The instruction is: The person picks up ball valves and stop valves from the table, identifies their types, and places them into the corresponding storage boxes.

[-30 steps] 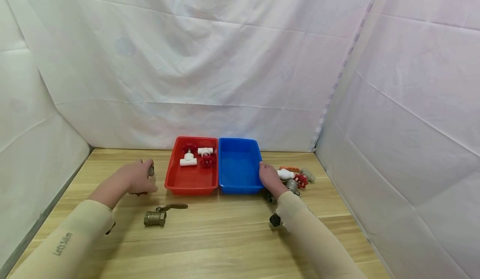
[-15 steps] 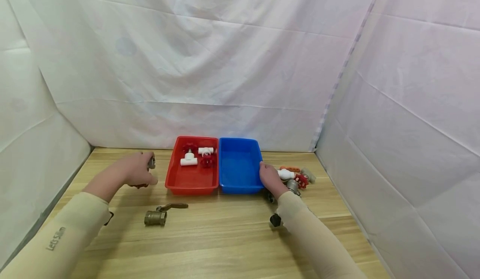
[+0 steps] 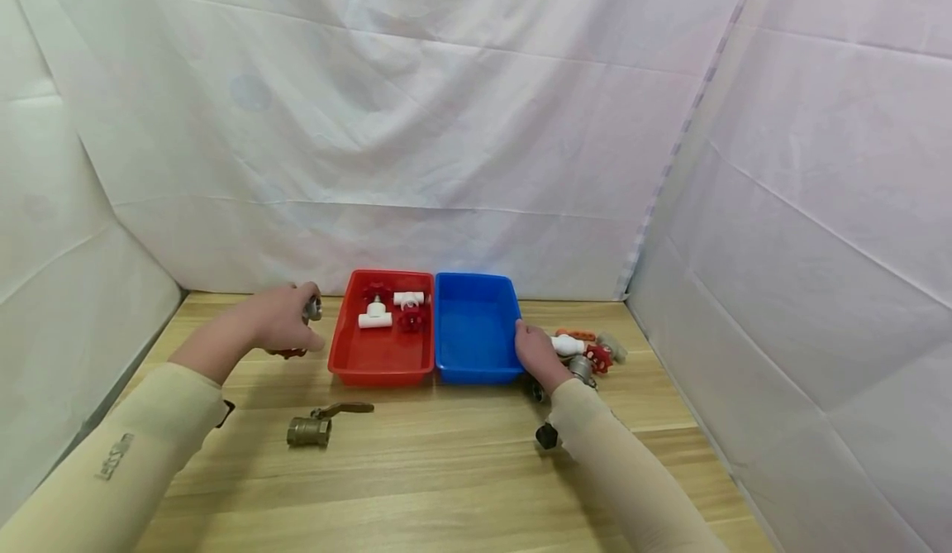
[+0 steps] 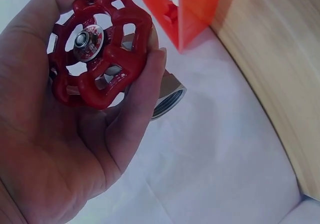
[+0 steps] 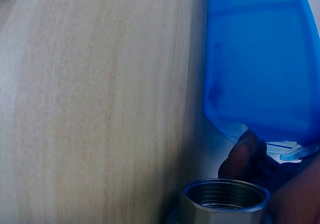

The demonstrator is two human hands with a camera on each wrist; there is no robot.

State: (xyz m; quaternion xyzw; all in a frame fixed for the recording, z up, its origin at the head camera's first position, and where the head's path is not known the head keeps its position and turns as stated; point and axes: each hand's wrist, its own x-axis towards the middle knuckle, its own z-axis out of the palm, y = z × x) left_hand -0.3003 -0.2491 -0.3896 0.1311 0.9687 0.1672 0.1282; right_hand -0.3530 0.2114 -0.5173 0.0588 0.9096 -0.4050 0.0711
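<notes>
My left hand [image 3: 278,317] holds a metal gate valve [image 3: 313,309] above the table, just left of the red bin [image 3: 381,377]. The left wrist view shows the valve's red handwheel [image 4: 127,61] between thumb and fingers, its threaded metal end [image 4: 169,97] sticking out beyond the hand. Two white tee-shaped valves with red handwheels, one of them a white valve [image 3: 375,319], lie inside the red bin. My right hand [image 3: 537,350] is at the right rim of the blue bin [image 3: 479,375], its fingertips [image 5: 239,156] against the bin's side in the right wrist view.
A brass ball valve [image 3: 308,431] with a lever lies in front of the red bin. Right of the blue bin is a cluster of valves, including a white valve [image 3: 568,345] and a red handwheel [image 3: 598,359], partly hidden by the right arm. White cloth [image 3: 446,164] hangs behind.
My left hand has lifted the gate valve a little and moved it right, toward the red bin. The right hand and the bins have hardly moved.
</notes>
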